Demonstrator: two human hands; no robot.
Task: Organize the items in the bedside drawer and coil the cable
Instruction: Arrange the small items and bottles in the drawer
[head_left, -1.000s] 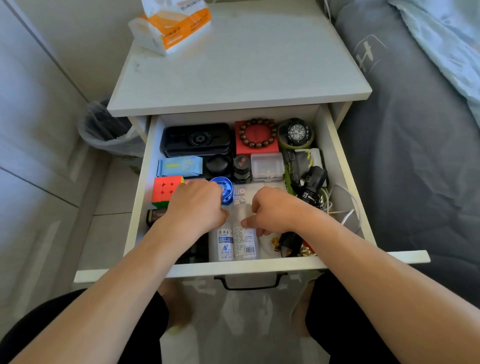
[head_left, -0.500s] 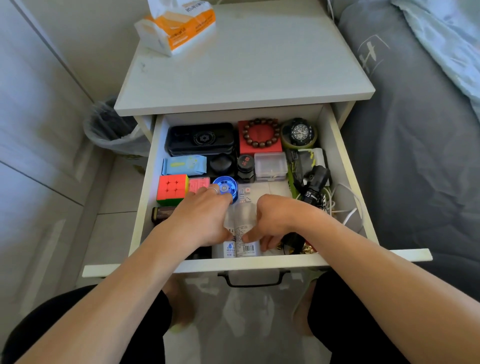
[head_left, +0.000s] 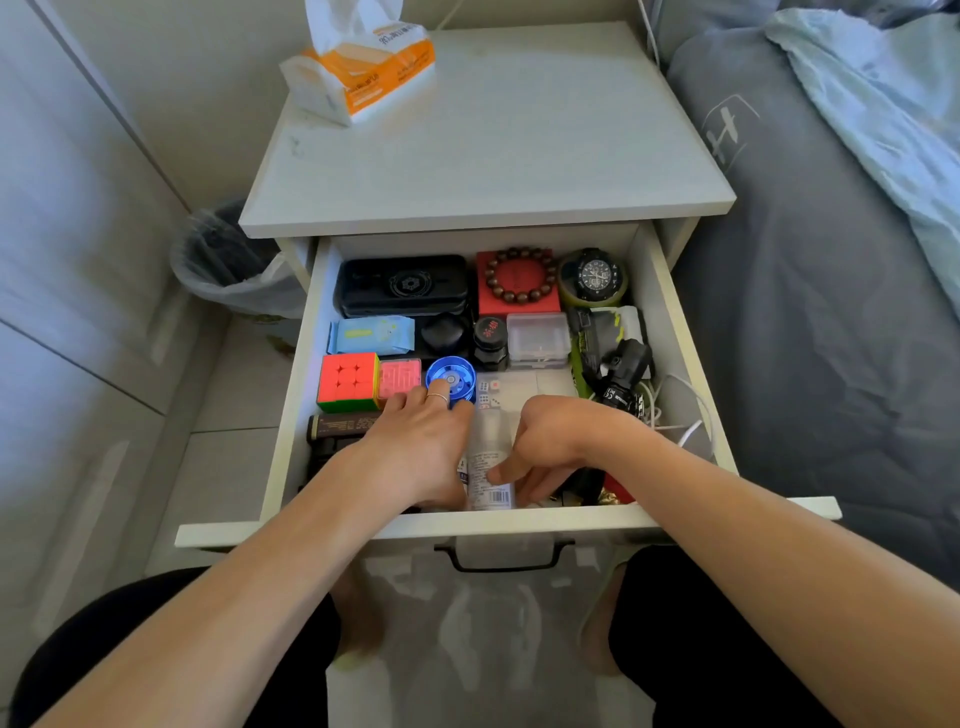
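Note:
The bedside drawer (head_left: 671, 322) stands pulled out and full of small items. My left hand (head_left: 415, 447) lies flat over the front middle, its straight fingers touching a blue round disc (head_left: 457, 370) and a pink maze box (head_left: 397, 376). My right hand (head_left: 556, 441) has its fingers curled on a clear labelled bottle (head_left: 488, 457) lying at the front. A second bottle beside it is mostly hidden under my left hand. A loose white cable (head_left: 691, 431) tangles along the right wall behind my right wrist.
Also in the drawer are a colour cube (head_left: 348, 382), a black case (head_left: 402, 286), a red box with a bead bracelet (head_left: 517, 301), a watch (head_left: 595, 275) and a headlamp (head_left: 621, 369). A tissue pack (head_left: 363, 73) lies on top. A bin (head_left: 228, 260) stands left, the bed (head_left: 831, 312) right.
My left hand has flattened and reached forward onto the blue disc. My right hand has slid toward the drawer front along the clear bottle.

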